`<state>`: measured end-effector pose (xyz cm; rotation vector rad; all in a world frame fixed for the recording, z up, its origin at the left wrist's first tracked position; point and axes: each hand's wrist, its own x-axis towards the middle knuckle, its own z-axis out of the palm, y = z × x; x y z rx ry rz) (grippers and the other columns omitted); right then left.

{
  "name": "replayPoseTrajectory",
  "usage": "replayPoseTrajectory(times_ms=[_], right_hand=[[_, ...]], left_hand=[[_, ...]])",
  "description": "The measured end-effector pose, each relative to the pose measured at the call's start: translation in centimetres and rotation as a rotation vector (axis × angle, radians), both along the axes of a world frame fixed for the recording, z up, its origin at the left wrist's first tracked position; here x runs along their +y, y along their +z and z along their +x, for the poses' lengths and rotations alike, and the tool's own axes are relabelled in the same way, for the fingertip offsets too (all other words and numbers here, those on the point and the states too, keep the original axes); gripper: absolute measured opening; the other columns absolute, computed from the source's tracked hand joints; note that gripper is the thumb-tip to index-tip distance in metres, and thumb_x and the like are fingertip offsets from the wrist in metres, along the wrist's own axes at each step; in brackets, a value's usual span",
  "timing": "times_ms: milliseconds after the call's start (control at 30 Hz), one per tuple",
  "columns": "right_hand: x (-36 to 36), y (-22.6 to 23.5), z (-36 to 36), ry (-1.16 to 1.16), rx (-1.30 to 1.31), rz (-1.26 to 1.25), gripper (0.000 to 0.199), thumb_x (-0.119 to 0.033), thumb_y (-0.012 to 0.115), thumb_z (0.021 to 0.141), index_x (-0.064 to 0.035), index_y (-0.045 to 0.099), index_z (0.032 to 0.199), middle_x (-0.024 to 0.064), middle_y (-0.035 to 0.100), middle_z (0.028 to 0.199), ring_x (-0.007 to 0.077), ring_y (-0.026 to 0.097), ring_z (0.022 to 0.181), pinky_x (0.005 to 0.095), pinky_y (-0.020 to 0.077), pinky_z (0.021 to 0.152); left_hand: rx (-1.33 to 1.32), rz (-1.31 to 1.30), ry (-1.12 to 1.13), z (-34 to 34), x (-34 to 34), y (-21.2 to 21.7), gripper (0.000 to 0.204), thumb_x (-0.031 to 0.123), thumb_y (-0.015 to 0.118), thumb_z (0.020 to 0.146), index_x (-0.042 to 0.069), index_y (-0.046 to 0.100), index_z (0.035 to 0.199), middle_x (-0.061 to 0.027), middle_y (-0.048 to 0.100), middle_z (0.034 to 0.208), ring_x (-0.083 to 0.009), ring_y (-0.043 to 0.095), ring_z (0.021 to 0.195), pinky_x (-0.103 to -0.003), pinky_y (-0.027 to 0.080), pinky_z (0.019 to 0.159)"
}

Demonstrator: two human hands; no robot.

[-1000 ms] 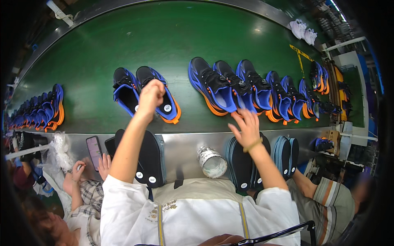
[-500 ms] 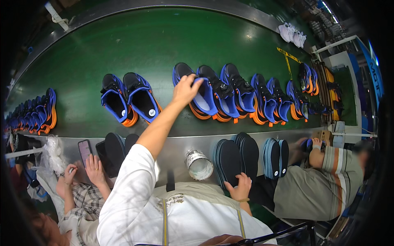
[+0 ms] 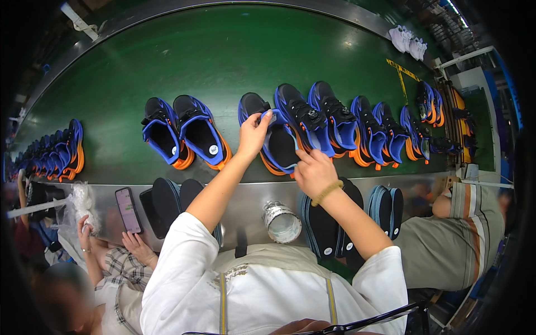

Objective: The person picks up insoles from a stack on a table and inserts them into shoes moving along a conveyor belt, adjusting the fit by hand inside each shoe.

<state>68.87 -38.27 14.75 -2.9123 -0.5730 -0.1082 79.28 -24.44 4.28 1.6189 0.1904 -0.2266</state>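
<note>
A black and blue sneaker (image 3: 251, 106) with an orange sole stands in the middle of the green belt, toe pointing away. My left hand (image 3: 254, 134) is closed on its tongue and collar, with thumb and finger pinched near the opening. A black insole (image 3: 282, 146) lies in the shoe. At the heel, my right hand (image 3: 316, 174) is closed with its fingertips on the insole's back end; the fingers partly hide the grip. Near my right forearm, stacks of black insoles (image 3: 314, 223) with blue-grey edges lie on the metal ledge.
Several matching sneakers (image 3: 301, 111) line up to the right; another pair (image 3: 195, 131) stands left. A whitish-crusted jar (image 3: 282, 222) sits on the metal ledge (image 3: 240, 192). A phone (image 3: 128, 209) lies by a co-worker's hand (image 3: 139, 248) at left. Another co-worker (image 3: 446, 240) sits at right.
My right hand has risen from the insole stack to the shoe's heel. A black insole now covers the shoe's pale inside. My left hand still grips the shoe's opening.
</note>
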Motion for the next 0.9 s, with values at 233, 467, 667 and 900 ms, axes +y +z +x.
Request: replayPoseTrajectory(times_ms=[233,467,667,900], right_hand=[[3.3,-5.8,4.4,-0.225,0.355,-0.182,0.019,-0.012,0.046,0.075,-0.0028,0.061,0.080,0.0137,0.054,0.099,0.0262,0.053,0.086,0.0332,0.0460,0.071],[4.2,-7.7,4.7,-0.242,0.182,0.056,0.016,-0.016,0.050,0.076,-0.0029,0.057,0.082,0.0194,0.048,0.106,0.0310,0.052,0.086,0.0383,0.0448,0.073],[3.7,-2.3,5.8,-0.221,0.678,-0.275,0.027,-0.024,0.058,0.068,-0.0050,0.061,0.086,0.0206,0.050,0.097,0.0321,0.050,0.088,0.0371,0.0436,0.076],[2.7,-5.6,6.5,0.055,0.561,-0.197,0.017,-0.011,0.048,0.073,-0.0031,0.063,0.076,0.0178,0.051,0.088,0.0293,0.052,0.084,0.0356,0.0446,0.074]], left_hand=[[0.112,-0.221,0.061,-0.2,0.0,1.1,0.042,0.034,0.057,0.079,-0.006,0.057,0.090,-0.0031,0.056,0.071,-0.0069,0.047,0.064,-0.020,0.038,0.058],[0.029,-0.031,-0.092,0.6,1.3,-0.3,0.049,0.037,0.060,0.074,-0.005,0.054,0.098,-0.0077,0.056,0.073,-0.0131,0.049,0.066,-0.023,0.040,0.060],[-0.209,0.192,-0.161,1.3,1.9,1.0,0.048,0.041,0.059,0.072,-0.003,0.058,0.091,-0.0176,0.059,0.078,-0.0290,0.057,0.073,-0.035,0.043,0.064],[0.050,0.038,-0.294,1.8,2.4,0.9,0.043,0.037,0.050,0.082,-0.004,0.057,0.094,-0.0030,0.055,0.068,-0.0077,0.046,0.065,-0.023,0.039,0.059]])
